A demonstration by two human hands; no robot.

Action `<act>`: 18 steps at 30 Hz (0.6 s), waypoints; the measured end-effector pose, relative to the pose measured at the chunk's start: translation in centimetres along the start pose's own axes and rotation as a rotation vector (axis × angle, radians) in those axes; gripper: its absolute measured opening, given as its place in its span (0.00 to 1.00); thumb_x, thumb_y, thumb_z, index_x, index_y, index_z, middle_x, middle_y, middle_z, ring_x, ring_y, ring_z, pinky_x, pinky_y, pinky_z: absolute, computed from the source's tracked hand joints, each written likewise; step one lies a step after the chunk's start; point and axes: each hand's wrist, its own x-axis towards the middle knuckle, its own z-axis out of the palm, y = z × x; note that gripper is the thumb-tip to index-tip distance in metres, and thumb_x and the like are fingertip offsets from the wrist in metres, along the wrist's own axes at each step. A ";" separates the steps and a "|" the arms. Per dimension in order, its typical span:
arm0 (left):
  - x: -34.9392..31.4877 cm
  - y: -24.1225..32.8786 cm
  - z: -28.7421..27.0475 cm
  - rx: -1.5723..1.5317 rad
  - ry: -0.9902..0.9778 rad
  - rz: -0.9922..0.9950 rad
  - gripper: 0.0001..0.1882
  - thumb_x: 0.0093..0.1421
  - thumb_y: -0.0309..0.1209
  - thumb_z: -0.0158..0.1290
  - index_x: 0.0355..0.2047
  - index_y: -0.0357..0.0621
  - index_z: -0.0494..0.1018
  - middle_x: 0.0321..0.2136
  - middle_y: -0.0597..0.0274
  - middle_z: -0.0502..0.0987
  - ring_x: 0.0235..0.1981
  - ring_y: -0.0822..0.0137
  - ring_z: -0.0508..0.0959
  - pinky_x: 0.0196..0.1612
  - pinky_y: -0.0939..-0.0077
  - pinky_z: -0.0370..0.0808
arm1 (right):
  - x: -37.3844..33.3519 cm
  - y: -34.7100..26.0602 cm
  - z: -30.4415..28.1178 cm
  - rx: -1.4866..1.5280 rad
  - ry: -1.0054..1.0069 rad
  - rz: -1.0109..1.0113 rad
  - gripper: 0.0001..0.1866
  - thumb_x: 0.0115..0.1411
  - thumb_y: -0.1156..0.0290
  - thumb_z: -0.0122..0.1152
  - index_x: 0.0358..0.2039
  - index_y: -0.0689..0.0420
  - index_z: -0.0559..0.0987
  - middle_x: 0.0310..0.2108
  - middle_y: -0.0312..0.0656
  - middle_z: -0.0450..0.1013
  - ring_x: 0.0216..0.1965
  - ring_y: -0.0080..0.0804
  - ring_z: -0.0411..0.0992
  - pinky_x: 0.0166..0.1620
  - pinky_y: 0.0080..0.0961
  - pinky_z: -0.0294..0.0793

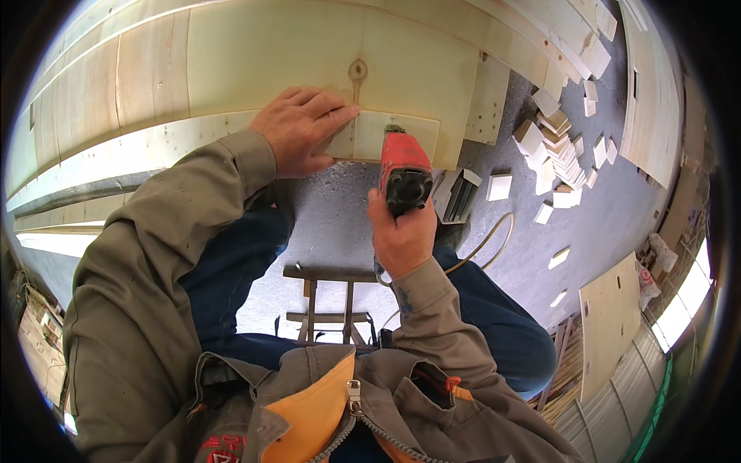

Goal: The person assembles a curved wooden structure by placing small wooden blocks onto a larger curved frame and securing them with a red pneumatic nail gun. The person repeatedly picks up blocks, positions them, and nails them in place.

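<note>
A pneumatic nail gun, red with a black end cap, is gripped in my right hand. Its nose meets a narrow pale wood strip along the near edge of a large wooden panel. To the left of the gun, my left hand rests on the strip and panel edge, fingers stretched out and pointing right. The panel has a dark knot just beyond my fingertips. The gun's handle is hidden within my right hand.
A thin air hose loops out right of my right hand. Wood offcuts lie heaped and scattered on the grey floor at right. Between my legs stands a low wooden stool. A plywood sheet leans at lower right.
</note>
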 end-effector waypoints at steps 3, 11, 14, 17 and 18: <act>0.0 -0.1 0.0 -0.005 0.008 0.005 0.47 0.43 0.37 0.73 0.67 0.51 0.70 0.58 0.59 0.73 0.58 0.52 0.74 0.64 0.56 0.70 | 0.0 -0.4 -0.4 0.008 -0.034 0.094 0.19 0.62 0.68 0.72 0.50 0.60 0.78 0.44 0.53 0.78 0.45 0.55 0.78 0.50 0.41 0.77; -0.1 -0.1 0.2 -0.005 0.012 -0.002 0.47 0.43 0.37 0.73 0.66 0.50 0.71 0.58 0.58 0.73 0.58 0.52 0.74 0.64 0.56 0.70 | 0.6 -0.1 -1.1 -0.031 -0.067 0.002 0.18 0.63 0.70 0.72 0.49 0.61 0.78 0.42 0.49 0.79 0.43 0.42 0.79 0.48 0.34 0.77; 0.0 0.1 0.0 -0.008 0.016 -0.002 0.46 0.44 0.37 0.73 0.66 0.50 0.71 0.57 0.58 0.74 0.58 0.52 0.74 0.65 0.56 0.70 | -0.2 -0.2 -1.6 0.197 -0.076 0.145 0.17 0.64 0.73 0.70 0.51 0.62 0.76 0.41 0.41 0.79 0.41 0.30 0.77 0.46 0.29 0.77; -0.1 0.2 -0.1 0.002 0.017 0.008 0.46 0.44 0.38 0.74 0.66 0.50 0.71 0.57 0.58 0.73 0.58 0.51 0.74 0.64 0.55 0.70 | -1.7 -0.9 -2.8 0.320 -0.058 0.142 0.17 0.68 0.76 0.66 0.56 0.61 0.77 0.34 0.34 0.76 0.31 0.22 0.73 0.36 0.23 0.74; -0.1 0.2 0.0 0.005 0.028 0.013 0.46 0.44 0.38 0.74 0.66 0.50 0.71 0.57 0.58 0.74 0.58 0.51 0.74 0.64 0.55 0.70 | -2.3 -1.3 -3.6 0.356 -0.074 0.183 0.18 0.69 0.76 0.65 0.58 0.61 0.77 0.33 0.33 0.75 0.29 0.20 0.72 0.34 0.22 0.73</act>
